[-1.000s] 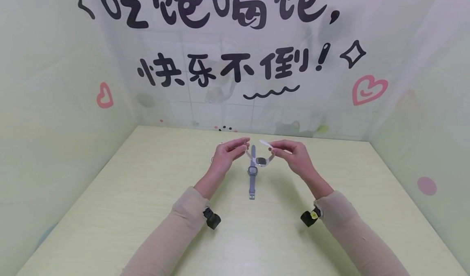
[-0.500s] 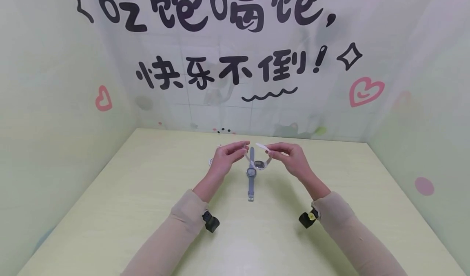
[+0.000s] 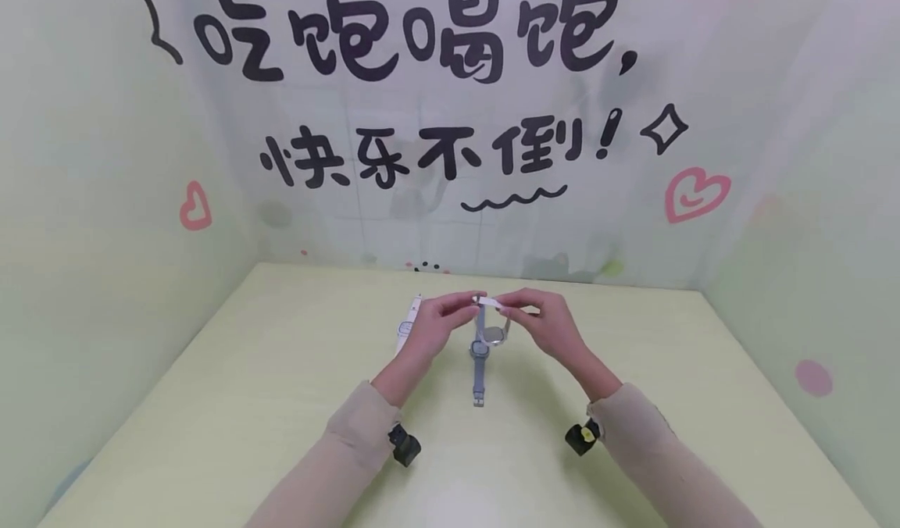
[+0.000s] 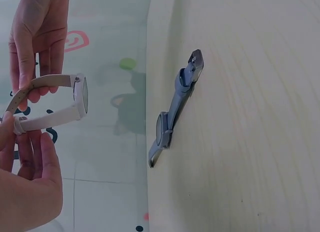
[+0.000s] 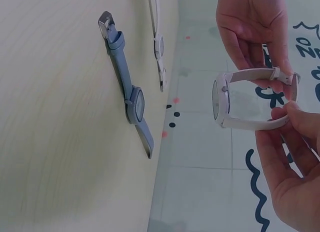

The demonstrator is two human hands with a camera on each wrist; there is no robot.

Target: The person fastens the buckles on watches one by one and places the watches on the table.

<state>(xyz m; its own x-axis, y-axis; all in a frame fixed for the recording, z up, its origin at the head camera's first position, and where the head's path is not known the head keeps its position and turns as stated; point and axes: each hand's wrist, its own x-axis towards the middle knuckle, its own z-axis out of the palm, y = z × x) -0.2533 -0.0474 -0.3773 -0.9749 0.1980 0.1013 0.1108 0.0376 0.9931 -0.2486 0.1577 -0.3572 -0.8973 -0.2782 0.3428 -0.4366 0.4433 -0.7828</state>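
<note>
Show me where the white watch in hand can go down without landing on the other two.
Bare table lies right of the grey-blue watch, out to the right wall, and near the front edge between the sleeves. Crowded: the middle, where both hands hold the white watch, and the second white watch left.

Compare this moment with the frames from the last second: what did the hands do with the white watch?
The left hand and right hand moved together, bending the white watch from an open U into a loop with the strap ends meeting. Both pinched the straps before and now. The blue-grey watch and the other white watch stayed flat on the table.
</note>
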